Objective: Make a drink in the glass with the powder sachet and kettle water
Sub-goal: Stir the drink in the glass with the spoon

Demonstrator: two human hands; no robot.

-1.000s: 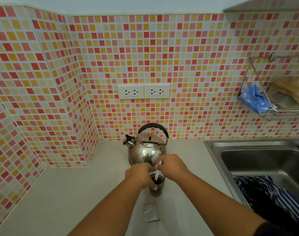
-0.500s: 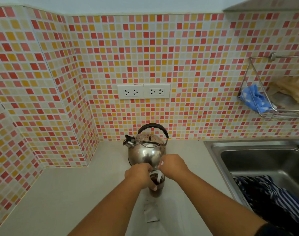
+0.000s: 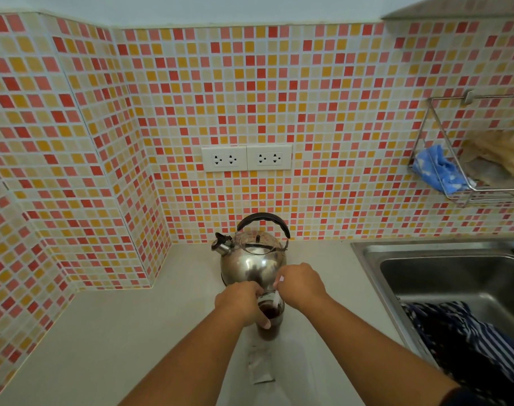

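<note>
Big steel sink (image 3: 367,253) on the right w/ a striped cloth (image 3: 467,341) in it. Shiny kettle (image 3: 251,259) sits on the counter (image 3: 103,332) by the tiled wall. Just in front of it is the glass (image 3: 270,320), dark drink inside. Left hand (image 3: 241,303) is wrapped around the glass, right hand (image 3: 301,284) pinches a white stirrer (image 3: 277,300) dipped in it. Sachet (image 3: 260,366) lies flat on the counter, nearer the person.
</note>
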